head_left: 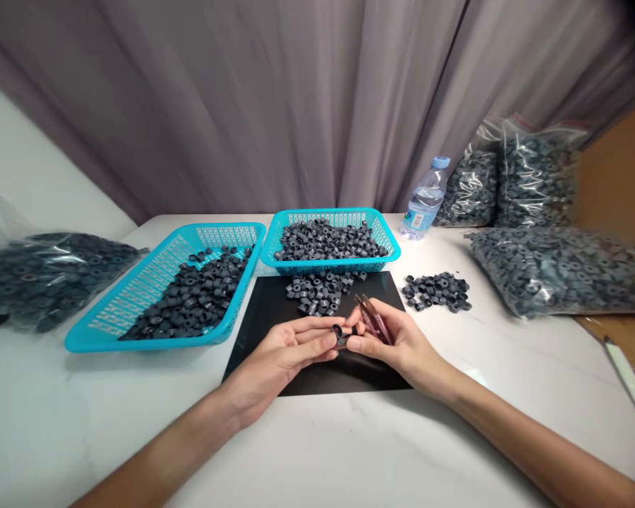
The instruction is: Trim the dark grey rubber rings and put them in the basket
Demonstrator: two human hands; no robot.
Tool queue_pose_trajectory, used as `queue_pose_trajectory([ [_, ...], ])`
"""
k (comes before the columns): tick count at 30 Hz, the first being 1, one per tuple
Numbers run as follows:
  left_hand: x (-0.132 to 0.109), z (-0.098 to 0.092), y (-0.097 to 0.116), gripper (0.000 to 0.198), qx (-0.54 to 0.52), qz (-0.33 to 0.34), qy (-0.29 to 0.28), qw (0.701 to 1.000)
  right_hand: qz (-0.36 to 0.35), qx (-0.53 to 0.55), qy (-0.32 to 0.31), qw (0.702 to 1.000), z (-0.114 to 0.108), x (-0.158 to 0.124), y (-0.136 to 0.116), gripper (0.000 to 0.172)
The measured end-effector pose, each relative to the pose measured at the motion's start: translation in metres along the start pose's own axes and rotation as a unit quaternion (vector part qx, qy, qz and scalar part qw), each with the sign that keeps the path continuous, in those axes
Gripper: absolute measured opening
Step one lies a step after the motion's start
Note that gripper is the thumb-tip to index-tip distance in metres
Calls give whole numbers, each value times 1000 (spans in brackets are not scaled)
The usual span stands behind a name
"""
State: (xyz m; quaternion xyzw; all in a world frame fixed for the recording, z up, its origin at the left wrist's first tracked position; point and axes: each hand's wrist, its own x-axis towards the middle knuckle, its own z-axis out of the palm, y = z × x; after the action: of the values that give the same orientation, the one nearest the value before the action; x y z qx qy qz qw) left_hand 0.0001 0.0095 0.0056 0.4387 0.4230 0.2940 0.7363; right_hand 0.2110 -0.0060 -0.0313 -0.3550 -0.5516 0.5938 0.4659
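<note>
Here, white marbled table (317,451), grey curtain (243,106) behind, left hand (288,351) and right hand (399,340) pinch a dark piece (339,332), right also grips tweezers (377,323), piece partly finger-hidden, leftmost bag (47,271) cut off.

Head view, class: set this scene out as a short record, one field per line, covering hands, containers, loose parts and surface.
Left hand: pinches a small dark grey hollow part
Right hand: at the same part, holding a slim maroon two-pronged tool
Baskets: two, turquoise perforated plastic, both holding dark parts
Surface: flat black rectangular mat on a white marbled table
Loose parts: one dark heap on the mat, another on the table
Bags: clear plastic, filled with dark parts, at both sides
Bottle: clear plastic, blue cap
</note>
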Motion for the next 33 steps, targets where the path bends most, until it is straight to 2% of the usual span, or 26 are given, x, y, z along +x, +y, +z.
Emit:
queue_pose_trajectory([
  [13, -1, 2, -1, 29, -17, -11, 8, 1000, 12, 0, -11, 1000, -4, 2, 5, 33],
  [21, -2, 5, -5, 27, -22, -17, 1, 1000, -6, -36, 28, 999, -9, 5, 5, 33],
  [24, -1, 4, -5, 29, -17, -15, 6, 1000, -27, -89, 46, 995, -13, 6, 6, 26],
  [26, -1, 3, -5, 30, -15, -19, 12, 1000, -72, -192, 72, 976, -18, 7, 7, 22],
  [29, -1, 3, -6, 30, -14, -21, 3, 1000, -138, -381, 108, 908, -31, 11, 12, 21],
  [33, -3, 6, -2, 28, -19, -9, -5, 1000, -149, -499, 141, 842, -52, 18, 22, 24],
])
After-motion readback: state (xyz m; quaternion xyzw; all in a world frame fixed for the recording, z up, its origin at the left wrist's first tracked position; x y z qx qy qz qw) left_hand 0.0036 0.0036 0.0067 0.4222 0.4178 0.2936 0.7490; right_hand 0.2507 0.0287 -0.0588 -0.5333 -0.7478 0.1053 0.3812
